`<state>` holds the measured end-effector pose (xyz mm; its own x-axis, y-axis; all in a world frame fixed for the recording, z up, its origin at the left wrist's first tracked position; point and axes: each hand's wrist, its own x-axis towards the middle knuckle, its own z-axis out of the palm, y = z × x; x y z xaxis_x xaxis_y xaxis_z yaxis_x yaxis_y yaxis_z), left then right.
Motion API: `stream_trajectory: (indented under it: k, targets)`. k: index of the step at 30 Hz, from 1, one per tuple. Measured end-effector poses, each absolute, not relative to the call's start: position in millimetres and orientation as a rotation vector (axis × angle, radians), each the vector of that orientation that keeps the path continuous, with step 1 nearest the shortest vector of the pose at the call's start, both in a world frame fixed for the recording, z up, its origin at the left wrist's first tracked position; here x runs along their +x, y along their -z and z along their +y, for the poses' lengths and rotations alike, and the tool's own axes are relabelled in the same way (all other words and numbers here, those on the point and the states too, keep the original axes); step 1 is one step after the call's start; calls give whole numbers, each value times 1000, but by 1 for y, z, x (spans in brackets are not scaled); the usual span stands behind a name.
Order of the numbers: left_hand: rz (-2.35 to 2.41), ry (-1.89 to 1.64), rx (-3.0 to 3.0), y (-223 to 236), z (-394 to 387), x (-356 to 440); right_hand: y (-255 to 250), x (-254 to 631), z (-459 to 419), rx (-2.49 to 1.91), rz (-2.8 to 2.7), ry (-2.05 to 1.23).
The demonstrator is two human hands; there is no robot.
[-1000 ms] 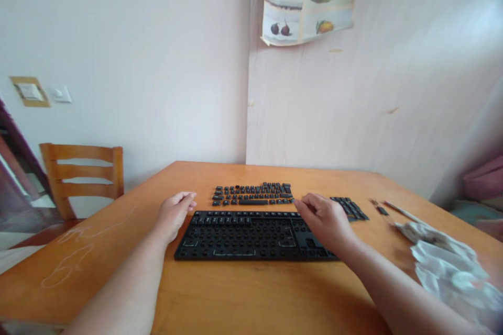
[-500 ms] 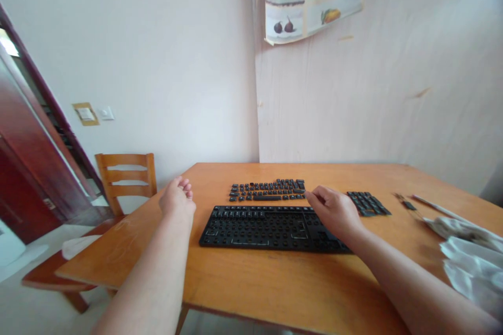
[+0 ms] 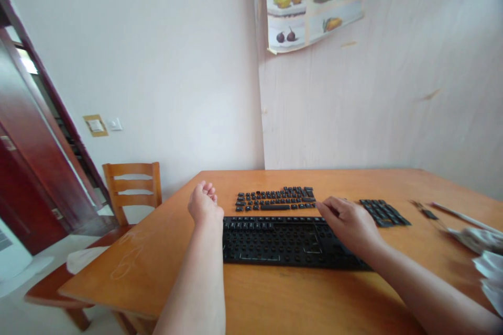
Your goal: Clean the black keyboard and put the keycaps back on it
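Note:
A black keyboard (image 3: 271, 243) lies on the wooden table, mostly stripped to its bare base, with a row of keycaps (image 3: 251, 225) seated near its upper left. My left hand (image 3: 205, 204) is raised by the keyboard's upper left corner, its fingers curled; anything in them is hidden. The left forearm covers the keyboard's left end. Over the keyboard's right part my right hand (image 3: 349, 220) is closed, thumb and fingers together, and I cannot make out what they hold. Behind the keyboard lie loose keycaps (image 3: 275, 201) arranged in rows.
A block of number-pad keycaps (image 3: 384, 213) lies right of my right hand. Farther right are a small dark object (image 3: 429, 214), a long thin stick (image 3: 463, 216) and crumpled white plastic (image 3: 489, 277). A wooden chair (image 3: 133, 186) stands left of the table (image 3: 165, 251).
My left hand has moved right, closer to the keyboard, its arm now covering the left end. My right hand stays over the keyboard's right part. The whole view has shifted slightly.

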<state>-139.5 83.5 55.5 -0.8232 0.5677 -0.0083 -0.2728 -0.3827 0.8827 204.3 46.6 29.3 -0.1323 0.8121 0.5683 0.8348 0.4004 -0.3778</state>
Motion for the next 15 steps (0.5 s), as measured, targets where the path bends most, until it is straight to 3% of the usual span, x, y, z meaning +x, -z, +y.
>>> stream_trajectory:
  k: [10, 15]
  targets:
    - [1334, -2125, 203, -45, 77, -172, -35, 203, 53, -1412, -1853, -181]
    - [1331, -2034, 176, -46, 82, -164, -52, 196, 75, -1358, -2065, -154]
